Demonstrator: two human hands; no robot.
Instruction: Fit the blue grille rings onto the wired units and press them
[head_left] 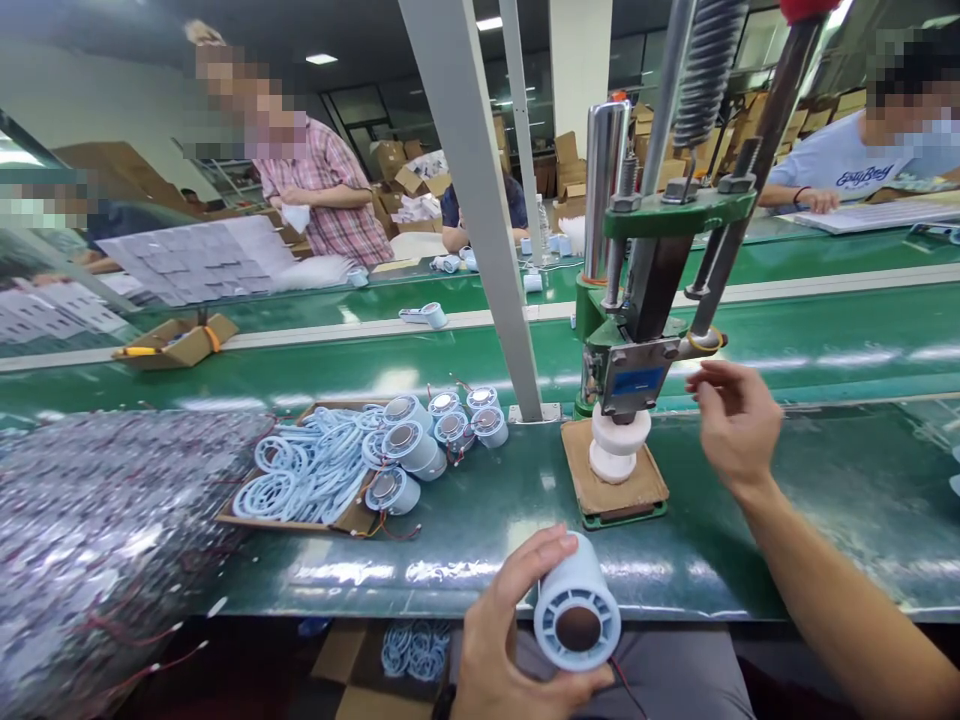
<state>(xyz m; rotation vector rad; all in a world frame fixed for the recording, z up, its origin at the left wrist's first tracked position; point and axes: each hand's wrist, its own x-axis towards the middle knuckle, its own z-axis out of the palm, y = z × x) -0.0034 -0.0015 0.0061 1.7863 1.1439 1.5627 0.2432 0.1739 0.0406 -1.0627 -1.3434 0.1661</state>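
My left hand (502,640) grips a pale blue cylindrical part (576,610) with a dark round centre, held over my lap at the bench's near edge; a thin red wire trails from it. My right hand (733,418) hovers in the air to the right of the green hand press (637,300), fingers loosely curled and holding nothing. Under the press ram sits a white round fixture (619,445) on a brown board (600,490). Several more blue cylindrical parts (420,440) lie grouped to the left of the press.
A cardboard tray of pale blue rings (300,480) lies on the green bench beside a large shiny bag (97,540). A grey slanted post (487,220) rises mid-bench. Other people work across the green conveyor (825,340). A small open carton (176,340) sits far left.
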